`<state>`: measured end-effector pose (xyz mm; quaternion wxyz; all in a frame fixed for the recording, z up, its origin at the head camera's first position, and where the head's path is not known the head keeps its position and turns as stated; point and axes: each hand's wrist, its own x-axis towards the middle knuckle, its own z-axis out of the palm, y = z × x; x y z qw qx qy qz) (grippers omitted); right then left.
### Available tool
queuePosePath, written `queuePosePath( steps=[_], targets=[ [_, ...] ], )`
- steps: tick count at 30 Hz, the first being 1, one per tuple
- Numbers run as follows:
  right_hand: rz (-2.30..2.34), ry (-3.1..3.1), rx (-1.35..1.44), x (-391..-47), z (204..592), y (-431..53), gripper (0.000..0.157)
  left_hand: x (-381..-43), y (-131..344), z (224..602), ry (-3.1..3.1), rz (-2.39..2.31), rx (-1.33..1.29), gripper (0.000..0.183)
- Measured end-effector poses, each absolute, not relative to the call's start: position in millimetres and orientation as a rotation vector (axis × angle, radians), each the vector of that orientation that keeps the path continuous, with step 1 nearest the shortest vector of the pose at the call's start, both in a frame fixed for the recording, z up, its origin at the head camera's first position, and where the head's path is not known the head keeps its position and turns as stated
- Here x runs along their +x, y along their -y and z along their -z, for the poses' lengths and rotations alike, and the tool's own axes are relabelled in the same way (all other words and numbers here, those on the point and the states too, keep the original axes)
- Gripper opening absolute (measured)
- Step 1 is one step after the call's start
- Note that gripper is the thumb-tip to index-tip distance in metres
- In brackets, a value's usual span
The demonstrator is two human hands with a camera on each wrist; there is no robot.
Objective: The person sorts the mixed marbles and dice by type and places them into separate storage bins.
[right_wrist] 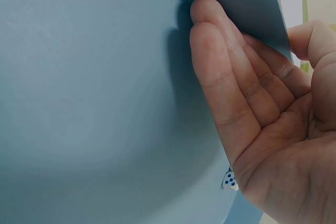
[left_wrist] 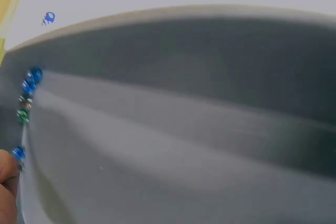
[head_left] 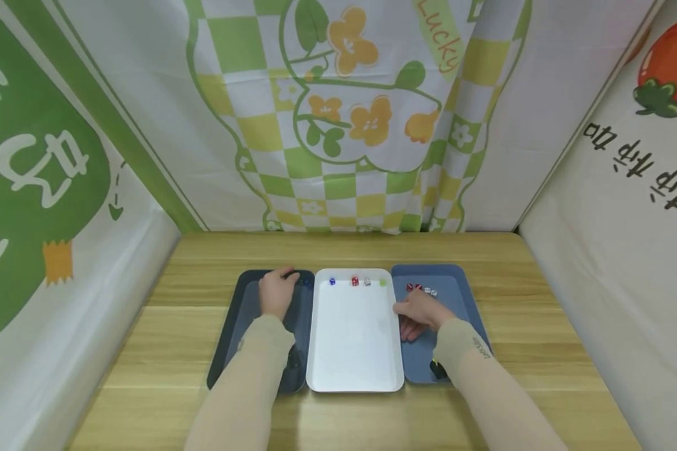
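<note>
Trays stand three abreast on the wooden table point(head_left: 237, 247) across from me: a dark tray point(head_left: 233, 326), a white tray point(head_left: 356, 338) in the middle and a blue tray point(head_left: 451, 271). The person's left hand point(head_left: 278, 294) is over the far end of the dark tray, its fingertips just beside a small blue piece point(left_wrist: 18, 153); whether they pinch it or anything else, I cannot tell. Near it, more blue pieces point(left_wrist: 32, 80) and a green piece point(left_wrist: 22, 115) line up along the tray's end.

The right hand point(head_left: 422, 311) is at the blue tray's inner side. Its fingers point(right_wrist: 215, 77) are straight and together inside the tray wall, with the thumb point(right_wrist: 315, 40) apart from them, across the rim. Just beyond this hand, two red dice point(head_left: 419, 287) and two white dice point(head_left: 427, 290) sit in a row at the far end.

Spread along the far end of the white tray are a blue die point(head_left: 332, 282), a red die point(head_left: 355, 282), a white die point(head_left: 367, 282) and a green die point(head_left: 382, 282), the red and white close together. A checked curtain point(head_left: 344, 188) hangs behind.
</note>
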<state>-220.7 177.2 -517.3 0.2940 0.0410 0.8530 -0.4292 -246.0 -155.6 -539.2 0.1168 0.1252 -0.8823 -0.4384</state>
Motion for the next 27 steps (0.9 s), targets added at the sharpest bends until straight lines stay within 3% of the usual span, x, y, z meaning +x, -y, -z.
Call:
queuePosePath(
  steps=[27],
  targets=[
    [1.135, -2.278, 0.080, -218, 514, -177, 0.029, -252, 96, 512, 2.556, 1.709, 0.182, 0.033]
  ],
)
